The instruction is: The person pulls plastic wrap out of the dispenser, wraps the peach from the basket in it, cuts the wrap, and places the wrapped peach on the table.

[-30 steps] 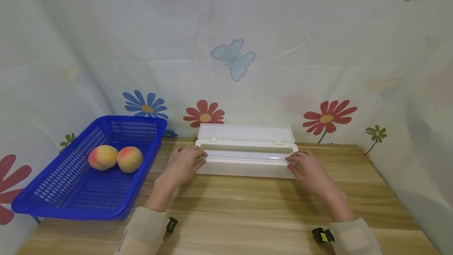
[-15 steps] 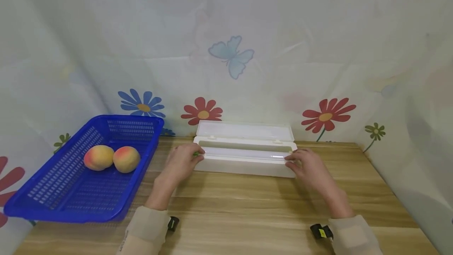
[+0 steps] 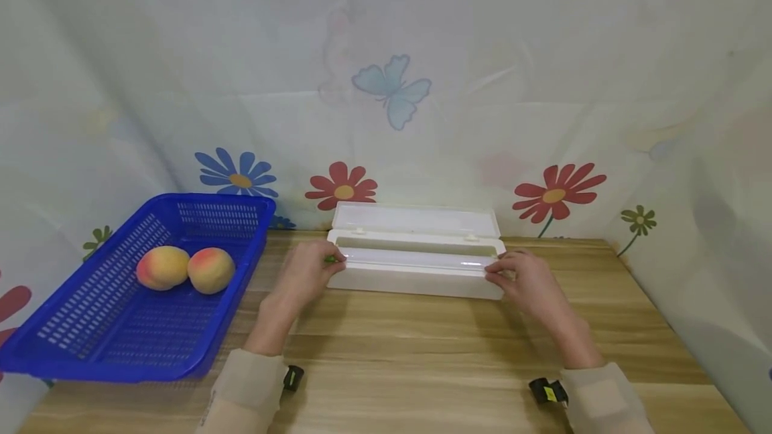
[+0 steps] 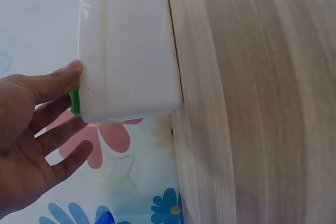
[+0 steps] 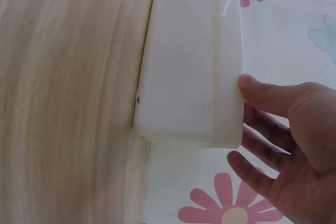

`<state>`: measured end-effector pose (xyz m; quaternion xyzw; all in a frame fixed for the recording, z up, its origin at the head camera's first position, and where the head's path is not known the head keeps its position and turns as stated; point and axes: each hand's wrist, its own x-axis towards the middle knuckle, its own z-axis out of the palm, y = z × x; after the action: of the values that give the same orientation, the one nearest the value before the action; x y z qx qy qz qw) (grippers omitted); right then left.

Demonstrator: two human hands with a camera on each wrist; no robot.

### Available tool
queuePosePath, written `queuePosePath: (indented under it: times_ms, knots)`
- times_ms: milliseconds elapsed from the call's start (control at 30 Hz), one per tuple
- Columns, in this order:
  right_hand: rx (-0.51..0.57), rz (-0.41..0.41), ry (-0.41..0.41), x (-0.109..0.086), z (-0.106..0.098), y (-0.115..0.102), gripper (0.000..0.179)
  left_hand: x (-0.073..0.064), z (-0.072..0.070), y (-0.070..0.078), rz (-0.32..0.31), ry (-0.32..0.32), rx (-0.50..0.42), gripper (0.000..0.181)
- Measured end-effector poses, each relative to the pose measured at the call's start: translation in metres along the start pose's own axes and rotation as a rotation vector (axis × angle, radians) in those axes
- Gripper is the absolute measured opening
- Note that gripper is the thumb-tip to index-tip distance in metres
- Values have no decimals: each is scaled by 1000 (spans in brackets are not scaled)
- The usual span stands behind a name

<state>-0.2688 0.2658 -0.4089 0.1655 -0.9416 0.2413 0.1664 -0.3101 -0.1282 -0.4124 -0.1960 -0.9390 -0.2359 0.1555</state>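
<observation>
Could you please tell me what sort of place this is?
Probably a staged indoor workspace: pale, flower-printed sheeting encloses the back and sides of a brown wood-grain table, which holds an open, long white box.

Both forearms [image 3: 265,337], in beige cloth sleeves [image 3: 246,387], reach forward, angled inward. Bare left hand [image 3: 305,270]: thumb extended, fingers loosely bent and fanned. Bare right hand [image 3: 527,283]: near mirror of that. Hands well apart. Thumb tips near forefingers; can't tell if pinching.

The box [image 3: 416,281] is smooth, glossy plastic; the basket [image 3: 120,372] plastic; the tabletop [image 3: 410,347] wood-grained; the backdrop [image 3: 512,39] creased cloth.
</observation>
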Motion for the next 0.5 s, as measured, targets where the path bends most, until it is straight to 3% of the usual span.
queuePosePath:
  times_ms: [333, 500]
  knots:
    - [64, -65, 52, -2, 3, 9, 11, 0, -1, 3, -74, -30, -88, 5]
    - [54, -31, 47, 0, 5, 10, 6, 2, 0, 3, -75, -16, -71, 4]
